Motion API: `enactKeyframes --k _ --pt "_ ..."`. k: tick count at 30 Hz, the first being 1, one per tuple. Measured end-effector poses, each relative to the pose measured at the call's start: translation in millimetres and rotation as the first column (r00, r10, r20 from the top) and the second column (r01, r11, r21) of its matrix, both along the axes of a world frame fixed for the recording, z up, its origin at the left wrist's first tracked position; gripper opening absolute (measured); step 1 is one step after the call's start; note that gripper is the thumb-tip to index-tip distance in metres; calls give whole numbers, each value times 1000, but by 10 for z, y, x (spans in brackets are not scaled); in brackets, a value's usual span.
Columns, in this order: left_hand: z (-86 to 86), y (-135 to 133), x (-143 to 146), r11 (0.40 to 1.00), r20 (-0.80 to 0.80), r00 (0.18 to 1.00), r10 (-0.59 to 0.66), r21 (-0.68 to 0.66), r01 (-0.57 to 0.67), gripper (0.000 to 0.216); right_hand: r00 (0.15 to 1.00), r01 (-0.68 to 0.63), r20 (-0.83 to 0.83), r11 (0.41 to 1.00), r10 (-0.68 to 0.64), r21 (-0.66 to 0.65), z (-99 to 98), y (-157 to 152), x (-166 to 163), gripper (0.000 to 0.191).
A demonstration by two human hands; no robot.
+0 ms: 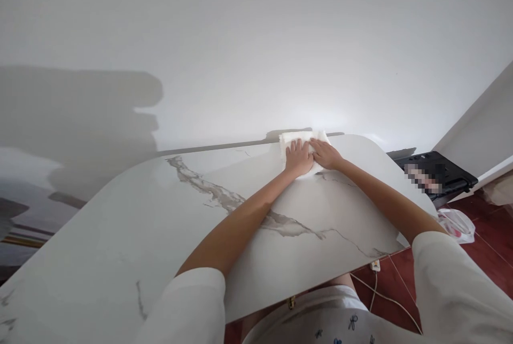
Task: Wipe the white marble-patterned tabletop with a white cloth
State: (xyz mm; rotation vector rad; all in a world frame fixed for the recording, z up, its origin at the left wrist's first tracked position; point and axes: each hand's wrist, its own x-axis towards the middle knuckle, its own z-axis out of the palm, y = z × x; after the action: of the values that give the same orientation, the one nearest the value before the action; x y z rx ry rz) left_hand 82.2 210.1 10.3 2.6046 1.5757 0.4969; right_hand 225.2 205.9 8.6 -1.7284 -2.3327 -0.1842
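A white cloth (300, 136) lies slightly right of the frame's centre, at the far edge of the marbled table (140, 216). The left hand (298, 159) and the right hand (326, 155) rest upon it, side by side, palms down; both are opened, with their fingers stretched flat.

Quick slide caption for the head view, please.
Left hand and right hand on a white cloth, near the far edge of a marbled table by the wall.

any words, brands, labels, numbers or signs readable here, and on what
No text can be read.
Black object: partly pixelated, nothing legible.
Plastic bag: too blurred to tell any print.
White cord end: too small to read.
White cloth, marbled tabletop: none visible.
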Motion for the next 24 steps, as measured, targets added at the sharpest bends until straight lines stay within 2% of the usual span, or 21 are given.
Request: enactKeyframes --k 5,10,18,24 --pt "6 261 57 1000 18 1000 20 3 -20 51 1000 13 9 1000 -13 -4 25 270 11 53" --pt "-8 399 123 998 26 999 46 40 -47 49 1000 4 16 1000 -4 30 16 422 36 51" --pt "-33 399 267 995 10 995 96 33 -96 52 999 -35 15 999 34 39 -14 459 164 51" --pt "2 338 479 997 34 997 75 5 -76 53 1000 -3 30 1000 2 29 17 392 378 52"
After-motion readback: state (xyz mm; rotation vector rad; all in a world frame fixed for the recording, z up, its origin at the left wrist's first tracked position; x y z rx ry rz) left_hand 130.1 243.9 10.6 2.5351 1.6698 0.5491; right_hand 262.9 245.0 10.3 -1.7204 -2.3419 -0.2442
